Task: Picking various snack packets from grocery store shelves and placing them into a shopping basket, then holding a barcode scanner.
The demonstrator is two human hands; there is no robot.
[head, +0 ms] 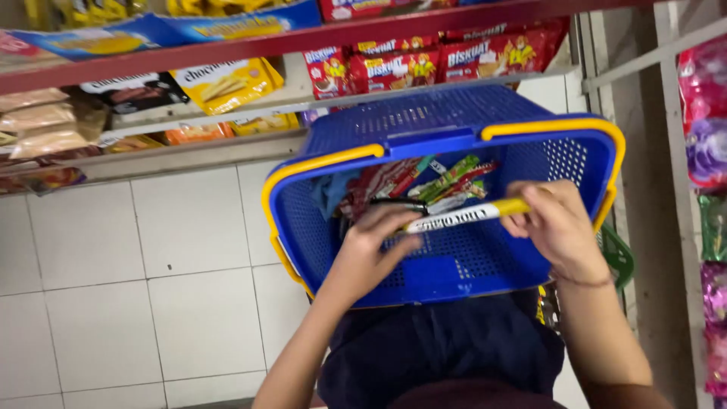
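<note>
Shelves [151, 151] upper left: stacked snack packs, a yellow wafer pack [227, 83] lying flat, red biscuit packs [424, 64] further right on the upper tier. White tiled floor [113, 265] below them.

Blue plastic shopping basket [454, 265] sits centre frame, held against the person's dark clothing, yellow handles folded out along the rim. Inside, toward the far wall: a loose pile of snack sachets [432, 182], red and green, plus a bit of blue wrapper at the left corner.

Left hand [371, 250] is inside the basket, fingers curled, grip pinching the left end of a long thin snack pack [466, 217], white with a yellow end. Pack lies roughly level, just above the basket floor, spanning both hands.

Right hand [556, 223] pinches the yellow right end of the same pack, thumb on top, fingers folded under. Thin bracelet at that wrist.

Far right: hanging packs [708, 113] in pink, purple, green along the frame edge.
</note>
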